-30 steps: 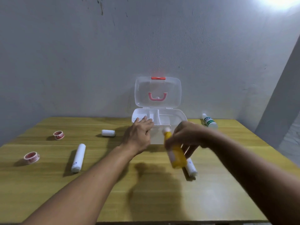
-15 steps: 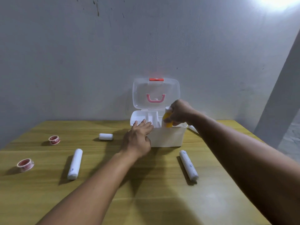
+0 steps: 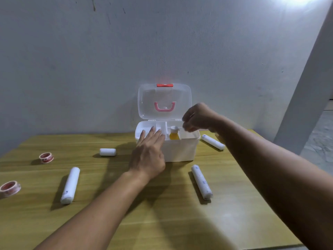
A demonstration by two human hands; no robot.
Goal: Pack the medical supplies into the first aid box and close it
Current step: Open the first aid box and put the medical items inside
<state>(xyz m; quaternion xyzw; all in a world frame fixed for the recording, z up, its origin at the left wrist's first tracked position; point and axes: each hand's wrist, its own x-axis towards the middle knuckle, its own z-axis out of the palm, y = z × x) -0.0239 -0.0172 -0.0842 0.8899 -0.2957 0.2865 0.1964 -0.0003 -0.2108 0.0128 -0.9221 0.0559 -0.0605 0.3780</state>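
The white first aid box (image 3: 180, 150) stands at the table's far middle, its clear lid (image 3: 164, 98) upright with a pink handle. A yellow bottle (image 3: 174, 134) with a white cap stands upright inside the box. My right hand (image 3: 196, 118) hovers just above and right of the bottle, fingers loosely curled and holding nothing. My left hand (image 3: 148, 150) lies flat against the box's front left rim. On the table lie three long white bandage rolls (image 3: 70, 184) (image 3: 201, 181) (image 3: 213, 142), a short white roll (image 3: 107, 152) and two red tape rolls (image 3: 46, 157) (image 3: 9, 188).
The wooden table (image 3: 162, 222) ends close to a grey wall behind the box. A white pillar (image 3: 310, 87) rises at the right, past the table's right edge.
My right hand carried the yellow bottle from above the table into the box, let go of it and lifted away. My left hand stayed on the box.
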